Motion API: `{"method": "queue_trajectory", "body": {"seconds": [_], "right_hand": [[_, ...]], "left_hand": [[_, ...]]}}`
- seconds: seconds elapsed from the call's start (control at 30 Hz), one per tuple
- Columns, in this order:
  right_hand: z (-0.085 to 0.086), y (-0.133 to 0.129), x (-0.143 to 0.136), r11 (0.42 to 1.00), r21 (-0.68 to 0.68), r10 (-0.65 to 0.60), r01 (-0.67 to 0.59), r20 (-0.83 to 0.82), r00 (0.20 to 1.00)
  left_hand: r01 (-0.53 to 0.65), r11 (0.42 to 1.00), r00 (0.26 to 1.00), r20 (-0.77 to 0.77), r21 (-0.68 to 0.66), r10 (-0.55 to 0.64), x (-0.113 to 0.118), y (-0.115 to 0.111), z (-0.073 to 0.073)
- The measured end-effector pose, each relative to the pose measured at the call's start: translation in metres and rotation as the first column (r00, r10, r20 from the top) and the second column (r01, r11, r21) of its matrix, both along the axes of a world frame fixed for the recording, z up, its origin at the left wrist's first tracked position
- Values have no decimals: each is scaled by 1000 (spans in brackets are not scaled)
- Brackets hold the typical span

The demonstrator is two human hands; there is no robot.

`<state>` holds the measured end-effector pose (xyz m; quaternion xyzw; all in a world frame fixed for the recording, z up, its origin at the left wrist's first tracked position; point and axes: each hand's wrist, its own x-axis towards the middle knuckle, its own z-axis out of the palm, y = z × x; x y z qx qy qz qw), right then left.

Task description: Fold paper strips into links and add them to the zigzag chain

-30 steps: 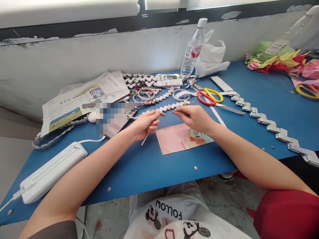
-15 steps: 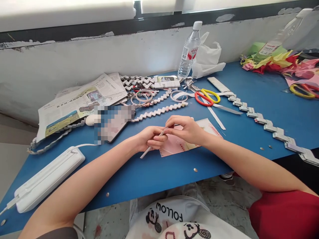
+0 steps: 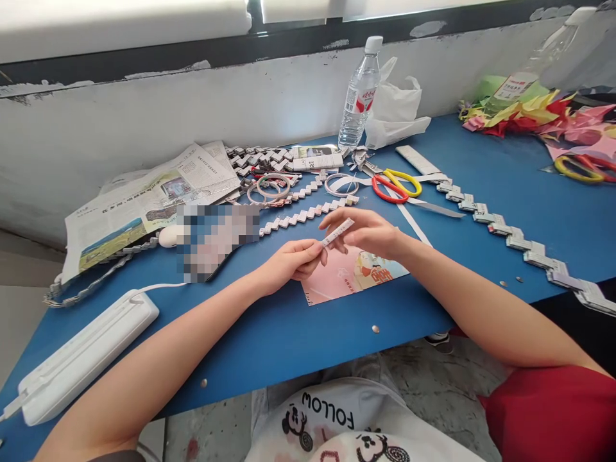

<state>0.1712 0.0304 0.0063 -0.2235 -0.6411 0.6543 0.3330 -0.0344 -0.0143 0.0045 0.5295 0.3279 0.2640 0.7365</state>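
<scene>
A narrow folded paper strip (image 3: 338, 232) with small print points up and to the right, its lower end pinched in my left hand (image 3: 299, 258). My right hand (image 3: 368, 232) is just behind and right of the strip, its fingers apart and partly hidden by it; whether they touch the strip is unclear. Under the hands lies a pink printed card (image 3: 332, 284) on the blue table (image 3: 298, 333). Beyond my right hand are scissors with red and yellow handles (image 3: 395, 186) and loose white paper strips (image 3: 418, 224).
Zigzag folded-paper chains (image 3: 514, 240) run along the right; others lie at the back. At left are newspapers (image 3: 144, 199), a blurred phone (image 3: 216, 244) and a white power strip (image 3: 89, 359). A water bottle (image 3: 357, 96) stands near a plastic bag (image 3: 397, 106).
The strip pointed down and left from my hands; now it points up and right from my left hand. My right hand's fingers have opened away from their pinch.
</scene>
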Motion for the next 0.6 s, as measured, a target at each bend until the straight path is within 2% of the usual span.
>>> {"method": "queue_trajectory", "body": {"seconds": [0.03, 0.1, 0.3, 0.4, 0.47, 0.6], "right_hand": [[-2, -1, 0, 994, -21, 102, -103, -46, 994], [-6, -2, 0, 980, -10, 194, -196, -101, 976], [-4, -6, 0, 965, 104, 248, -240, -74, 966], [1, -5, 2, 953, 123, 266, -277, 99, 959], [4, -4, 4, 946, 102, 274, -309, 261, 926], [10, -6, 6, 969, 36, 200, -245, 469, 860]], "left_hand": [[40, 999, 999, 25, -30, -39, -2, 1, 1], [131, 987, 990, 57, -90, -127, -5, 3, 3], [336, 922, 942, 65, -191, -329, -9, 6, 9], [383, 902, 921, 10, -200, -389, -9, 7, 11], [407, 895, 905, -49, -185, -422, -8, 6, 13], [426, 889, 885, -127, -165, -448, -6, 5, 17]]}}
